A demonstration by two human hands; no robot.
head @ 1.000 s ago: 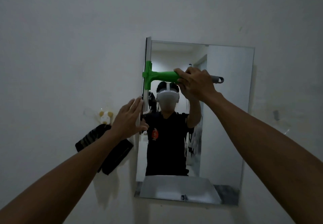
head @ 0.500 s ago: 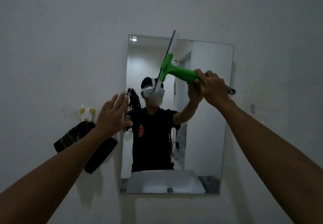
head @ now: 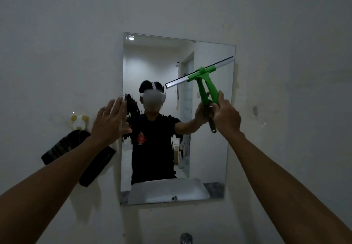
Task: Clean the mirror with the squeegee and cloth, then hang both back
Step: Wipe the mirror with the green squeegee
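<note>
A frameless rectangular mirror (head: pixel 211 148) hangs on the white wall. My right hand (head: pixel 225 115) grips the green handle of a squeegee (head: pixel 206 76), whose silver blade slants across the mirror's upper right area, right end higher. My left hand (head: pixel 111 121) has straight fingers and presses flat at the mirror's left edge. A dark striped cloth (head: pixel 62 146) hangs from a small bear-shaped hook (head: pixel 79 121) on the wall left of the mirror, partly hidden by my left forearm.
A bare hook (head: pixel 255 110) sits on the wall right of the mirror. The top of a chrome tap (head: pixel 185 238) shows at the bottom edge. The mirror reflects a person and a white basin.
The squeegee has swung from upright at the mirror's left edge, across the top, to a near-horizontal slant at the upper right. My left hand stayed at the left edge.
</note>
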